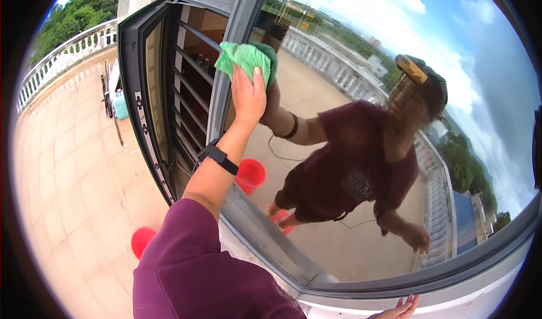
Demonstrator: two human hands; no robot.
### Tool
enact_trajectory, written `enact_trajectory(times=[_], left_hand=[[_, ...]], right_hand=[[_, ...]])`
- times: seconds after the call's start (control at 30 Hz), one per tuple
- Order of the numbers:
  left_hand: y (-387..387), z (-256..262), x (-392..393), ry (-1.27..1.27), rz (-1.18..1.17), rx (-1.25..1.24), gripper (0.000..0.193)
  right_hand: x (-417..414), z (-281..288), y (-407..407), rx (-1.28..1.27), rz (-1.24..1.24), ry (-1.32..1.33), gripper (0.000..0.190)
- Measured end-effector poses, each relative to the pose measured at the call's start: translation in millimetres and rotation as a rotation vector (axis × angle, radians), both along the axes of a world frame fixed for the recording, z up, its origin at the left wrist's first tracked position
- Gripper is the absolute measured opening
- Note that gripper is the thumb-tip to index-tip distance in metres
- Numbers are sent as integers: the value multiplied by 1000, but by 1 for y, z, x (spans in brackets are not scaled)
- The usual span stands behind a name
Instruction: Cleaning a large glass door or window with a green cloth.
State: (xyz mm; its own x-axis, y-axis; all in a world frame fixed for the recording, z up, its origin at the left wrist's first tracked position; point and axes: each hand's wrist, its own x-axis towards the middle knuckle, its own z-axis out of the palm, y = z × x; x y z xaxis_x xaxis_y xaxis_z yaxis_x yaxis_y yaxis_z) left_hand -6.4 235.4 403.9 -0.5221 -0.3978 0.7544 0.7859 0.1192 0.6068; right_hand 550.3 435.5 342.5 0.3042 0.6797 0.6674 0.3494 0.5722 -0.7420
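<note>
My left hand (250,94) presses a folded green microfiber cloth (245,60) against the window pane near the upper part of the grey metal frame post (228,65). The cloth overlaps that post's edge. A black band circles my left wrist. The large reflective pane (351,158) mirrors the person in a maroon shirt, the cloth and a terrace. Low at the bottom edge, my right hand (400,309) shows only in part, fingers apart and holding nothing visible, just below the bottom frame rail (381,287).
An outward-opened window sash (146,94) stands left of my arm, beside horizontal metal bars (192,65). A red bucket (143,240) sits on the tiled terrace (76,183). Farther off are a light-green container (120,105), dark rods and a stone balustrade (67,60).
</note>
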Motion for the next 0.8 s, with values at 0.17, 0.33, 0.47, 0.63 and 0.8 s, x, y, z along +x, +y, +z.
enact_trajectory(times=[0.17, 0.33, 0.47, 0.63, 0.8], left_hand=[[32, -255, 74, -455, -63, -53, 45], [46, -197, 119, -404, -232, -146, 43], [29, -53, 95, 114, -130, -341, 47], [30, -91, 44, 22, 133, -181, 54], [24, -301, 11, -424, 117, -59, 55]], right_hand=[[-41, 13, 11, 49, -70, -396, 42], [-99, 21, 40, 386, -6, -269, 46], [-137, 24, 54, 663, -122, -423, 49], [-162, 29, 31, 625, -333, -569, 59], [-151, 5, 89, 730, -288, -427, 58]])
